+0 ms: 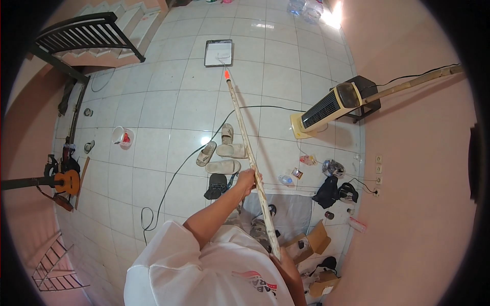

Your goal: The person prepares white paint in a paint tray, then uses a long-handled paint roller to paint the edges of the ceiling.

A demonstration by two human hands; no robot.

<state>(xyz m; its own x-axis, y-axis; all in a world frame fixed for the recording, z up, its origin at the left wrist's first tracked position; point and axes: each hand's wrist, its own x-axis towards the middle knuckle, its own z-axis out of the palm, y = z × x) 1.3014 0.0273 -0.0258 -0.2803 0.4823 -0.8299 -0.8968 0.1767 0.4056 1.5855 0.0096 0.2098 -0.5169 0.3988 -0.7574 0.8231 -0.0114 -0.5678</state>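
A long pale wooden pole [261,196] runs away from my body across the floor. Around its middle, my left hand [247,180] is closed. My right hand [287,266] grips the near end close to my waist, its fingers partly hidden. At the far end an orange roller handle [227,75] is fixed to the pole. The paint roller [222,56] rests in a black-rimmed tray [205,55] with white paint in it.
Sandals [223,167] and a dark cable [178,168] lie under the pole. A tower fan [326,111] stands to the right, near the wall. A white bucket [118,134] sits left. Opened cardboard boxes [319,237] and a kettle [348,193] are by my right side.
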